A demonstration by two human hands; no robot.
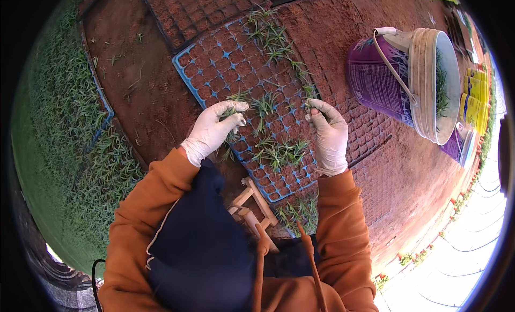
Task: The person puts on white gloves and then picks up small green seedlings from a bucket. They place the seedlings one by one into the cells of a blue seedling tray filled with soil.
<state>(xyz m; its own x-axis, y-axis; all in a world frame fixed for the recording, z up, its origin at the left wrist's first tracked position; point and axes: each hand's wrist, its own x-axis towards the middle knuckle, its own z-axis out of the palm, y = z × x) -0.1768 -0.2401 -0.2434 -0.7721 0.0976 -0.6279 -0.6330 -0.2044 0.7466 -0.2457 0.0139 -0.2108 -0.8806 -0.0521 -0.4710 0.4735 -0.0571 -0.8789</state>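
My left hand, in a white glove, grips a small bunch of green seedlings, some of which stick out below the fingers. My right hand, gloved likewise, has thumb and forefinger pinched on a seedling that the fingers mostly hide. Between and beneath both hands lies a blue plug tray with soil in its cells. Seedlings stand in the tray's far right cells, and a cluster of seedlings sits in the nearer part. More leafy seedlings show between my hands.
A purple and white bucket with greenery inside lies to the right. Dark soil-filled trays adjoin the blue one. Dense seedlings cover the left side. A small wooden stool is near my lap. Yellow bags lie far right.
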